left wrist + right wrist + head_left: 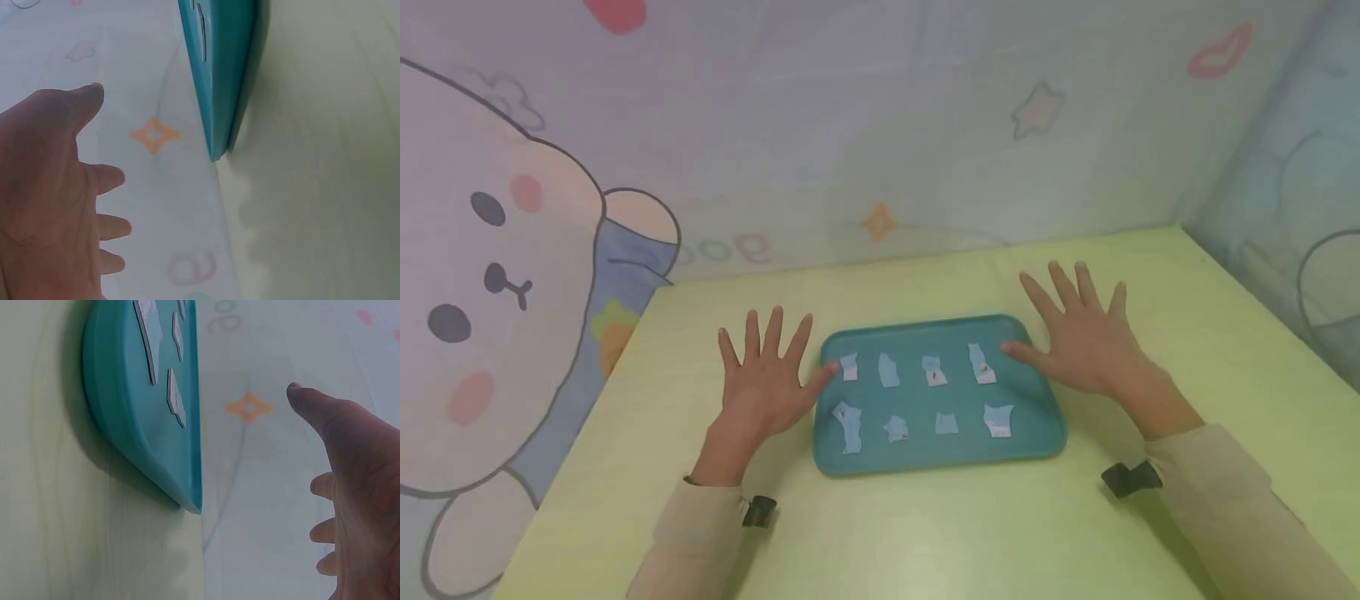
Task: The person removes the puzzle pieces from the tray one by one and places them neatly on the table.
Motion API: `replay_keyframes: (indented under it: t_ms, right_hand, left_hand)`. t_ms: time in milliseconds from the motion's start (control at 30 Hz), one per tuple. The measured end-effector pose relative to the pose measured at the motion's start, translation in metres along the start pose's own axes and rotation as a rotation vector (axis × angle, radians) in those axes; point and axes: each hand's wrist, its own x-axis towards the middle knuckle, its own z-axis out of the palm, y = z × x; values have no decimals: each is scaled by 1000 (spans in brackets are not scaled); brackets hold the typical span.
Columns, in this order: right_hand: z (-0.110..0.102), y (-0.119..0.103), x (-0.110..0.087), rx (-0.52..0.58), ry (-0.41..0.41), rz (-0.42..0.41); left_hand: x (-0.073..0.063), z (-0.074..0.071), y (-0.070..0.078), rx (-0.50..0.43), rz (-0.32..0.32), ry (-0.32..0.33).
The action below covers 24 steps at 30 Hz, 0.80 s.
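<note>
A teal tray [917, 467] lies on the table with several torn, pale blue paper-like pieces on it in two rows. One long piece [850, 429] is at the near left, and another tall piece [981, 364] at the far right. My left hand [763, 383] hovers palm down at the tray's left side, fingers spread, its thumb overlapping the rim in the head view. Over the right side my right hand [1090, 342] is spread likewise, thumb across the tray's edge. Both wrist views show the hands raised off the table, holding nothing.
The pale yellow table [925, 533] stands against a printed backdrop [820, 125] with a cartoon bear [512, 275] at the left. A second backdrop panel [1300, 183] rises along the right. Small black devices sit at both wrists.
</note>
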Motion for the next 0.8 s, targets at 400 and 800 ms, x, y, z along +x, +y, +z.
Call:
replay_keyframes:
  t_ms: [400, 800]
  right_hand:
    - [-2, -9, -10, 174, 12, -174]
    - [16, -26, -17, 282, -274, -264]
  left_hand:
    - [2, -15, 3, -143, -34, -94]
    - [3, 2, -7, -475, -69, -396]
